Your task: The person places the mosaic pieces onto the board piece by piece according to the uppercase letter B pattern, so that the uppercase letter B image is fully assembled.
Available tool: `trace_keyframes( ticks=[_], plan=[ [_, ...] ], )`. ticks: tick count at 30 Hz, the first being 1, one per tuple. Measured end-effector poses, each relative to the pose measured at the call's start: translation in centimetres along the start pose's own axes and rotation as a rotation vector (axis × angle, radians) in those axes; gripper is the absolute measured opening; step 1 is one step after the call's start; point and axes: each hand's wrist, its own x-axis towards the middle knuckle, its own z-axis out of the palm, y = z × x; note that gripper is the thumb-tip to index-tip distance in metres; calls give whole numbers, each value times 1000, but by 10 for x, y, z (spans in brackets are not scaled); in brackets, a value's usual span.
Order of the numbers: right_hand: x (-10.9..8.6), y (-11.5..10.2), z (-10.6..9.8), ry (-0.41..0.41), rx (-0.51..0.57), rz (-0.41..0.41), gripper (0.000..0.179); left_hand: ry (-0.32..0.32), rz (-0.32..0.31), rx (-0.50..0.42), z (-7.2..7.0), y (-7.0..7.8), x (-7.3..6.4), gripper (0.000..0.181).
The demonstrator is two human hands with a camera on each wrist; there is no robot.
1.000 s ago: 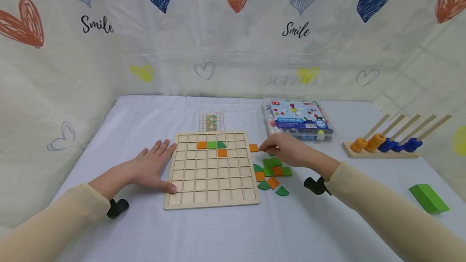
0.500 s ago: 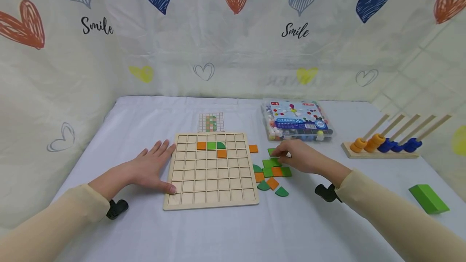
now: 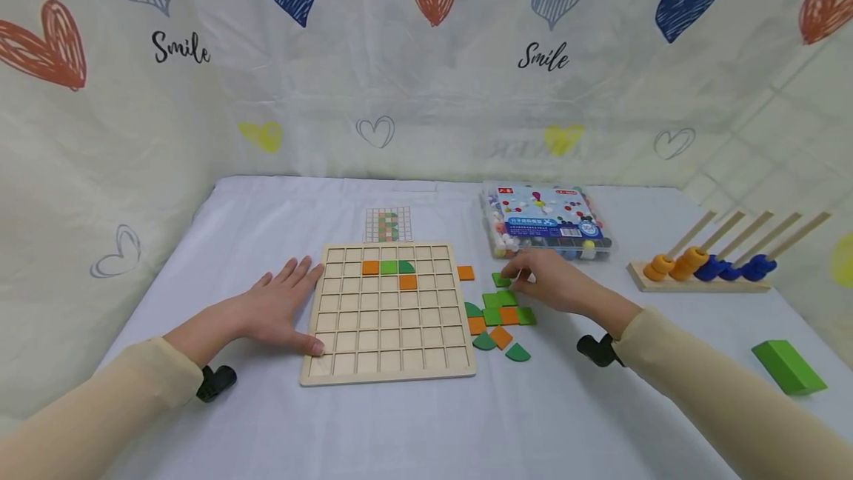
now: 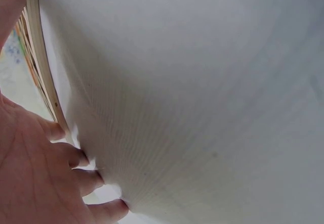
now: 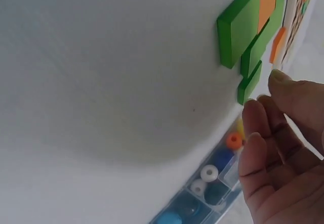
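Observation:
A wooden grid board (image 3: 393, 317) lies on the cloth. In its upper cells sit two orange squares, a green square (image 3: 388, 267) and a dark green quarter-circle tile (image 3: 406, 267). My left hand (image 3: 276, 306) rests at the board's left edge with fingers spread, the thumb on its lower left corner. Right of the board, my right hand (image 3: 549, 280) is at a loose green square tile (image 3: 500, 280). In the right wrist view, its fingertips are beside that green tile (image 5: 249, 85), with a gap between thumb and fingers; whether they touch it is unclear.
Loose orange and green tiles (image 3: 509, 315) lie by the board's right side. A pattern card (image 3: 389, 224) is behind the board. Farther right are a clear bead box (image 3: 546, 221), a peg stand (image 3: 700, 285) with beads and a green block (image 3: 789, 367).
My right hand has moved from beside the single orange tile rightward to the green tile, leaving the orange one on the cloth. The left hand stays at the board's edge.

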Motion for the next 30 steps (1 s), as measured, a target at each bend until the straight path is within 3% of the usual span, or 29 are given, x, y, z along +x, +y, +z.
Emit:
trace_keyframes(
  ticks=[4, 8, 12, 22, 30],
  plan=[
    [-3, -5, 6, -26, 25, -47, 18, 1, 2, 8, -1, 1, 0, 138],
    [0, -17, 14, -60, 18, -145, 19, -1, -1, 4, -1, 1, 0, 138],
    [8, -30, 22, -101, 18, -176, 20, -5, -8, -1, 0, 1, 0, 138],
    [19, -49, 32, -131, -14, -33, 12, -3, -8, 4, 0, 2, 0, 138],
    [15, -53, 34, -108, 67, 38, 10, -12, -18, 4, -1, 3, 0, 138]
  ],
)
